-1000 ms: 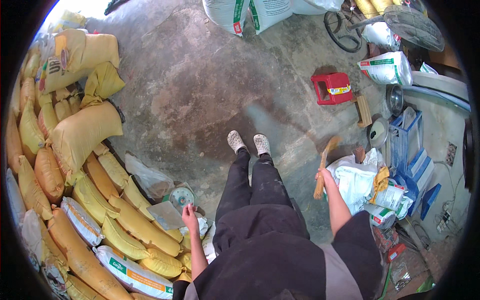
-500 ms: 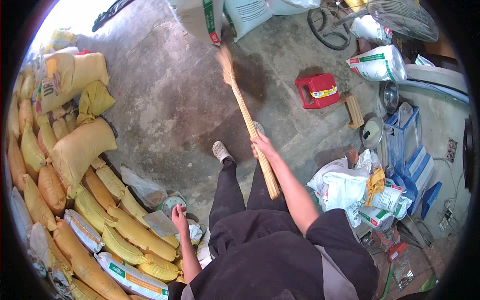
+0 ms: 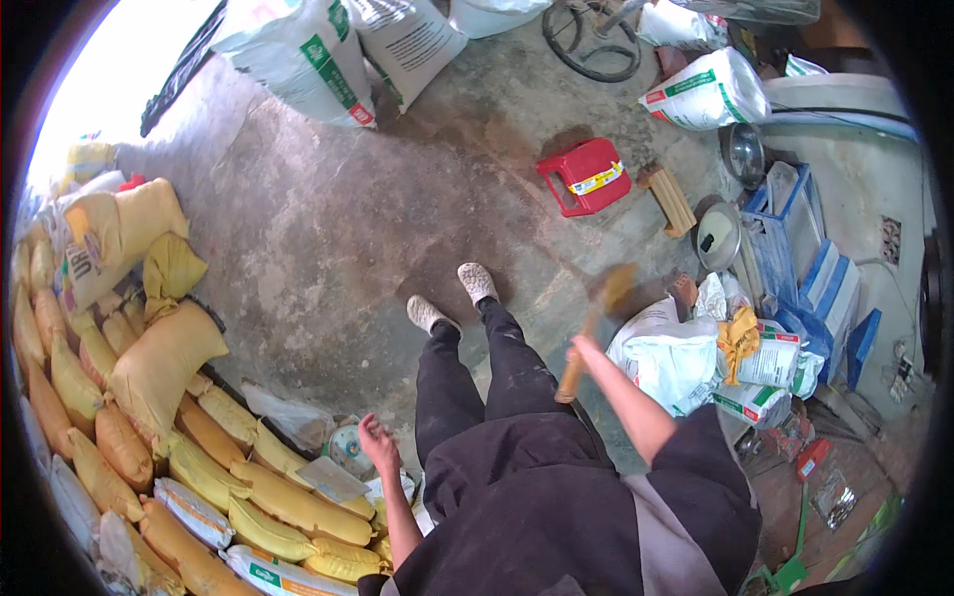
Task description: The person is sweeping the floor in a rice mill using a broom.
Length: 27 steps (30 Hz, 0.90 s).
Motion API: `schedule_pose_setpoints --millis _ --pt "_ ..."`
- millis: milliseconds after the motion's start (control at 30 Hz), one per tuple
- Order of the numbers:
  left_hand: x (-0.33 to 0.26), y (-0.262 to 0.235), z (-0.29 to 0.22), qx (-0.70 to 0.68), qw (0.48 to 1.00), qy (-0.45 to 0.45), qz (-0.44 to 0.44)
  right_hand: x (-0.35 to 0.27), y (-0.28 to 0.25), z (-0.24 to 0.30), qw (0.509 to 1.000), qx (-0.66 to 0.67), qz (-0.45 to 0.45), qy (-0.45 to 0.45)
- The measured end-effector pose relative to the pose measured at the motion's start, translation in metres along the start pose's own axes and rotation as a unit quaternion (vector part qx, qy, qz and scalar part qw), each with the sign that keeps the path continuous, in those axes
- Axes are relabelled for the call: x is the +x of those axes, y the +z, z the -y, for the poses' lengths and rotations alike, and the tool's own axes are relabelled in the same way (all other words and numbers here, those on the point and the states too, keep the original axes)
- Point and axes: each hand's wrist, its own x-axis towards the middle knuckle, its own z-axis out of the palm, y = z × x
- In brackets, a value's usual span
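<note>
A person stands on the concrete floor [image 3: 328,228] of a storeroom, right hand [image 3: 584,350] closed round a blurred wooden handle [image 3: 594,333] held beside the white sack [image 3: 666,358] – apparently mid-swing. The left hand [image 3: 376,442] hangs loose, fingers half curled on nothing, above yellow sacks [image 3: 248,477]. Next, seemingly, a steady grip – and room clear of the red can [image 3: 588,177]

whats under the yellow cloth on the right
The yellow cloth lies draped over white bags and a printed packet beside the blue crates. Whatever sits directly beneath its folds is covered.
</note>
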Motion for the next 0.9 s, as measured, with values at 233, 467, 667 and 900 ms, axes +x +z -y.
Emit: schedule_pose_setpoints --millis 233,467,667,900 --pt "0.018 -0.020 0.053 0.021 0.999 0.024 0.004 -0.155 0.220 0.135 0.943 -0.002 0.312 -0.112" --pt "0.065 -0.035 -0.006 -0.057 0.998 -0.021 -0.025 -0.238 0.186 0.249 0.916 0.072 0.381 -0.101" --pt "0.058 -0.048 -0.031 -0.141 0.984 -0.055 -0.097 -0.173 0.120 0.328 0.956 -0.022 0.093 -0.277" --pt "0.017 -0.011 -0.039 -0.109 0.980 -0.127 -0.105 0.003 0.146 0.407 0.977 -0.070 0.001 -0.200"
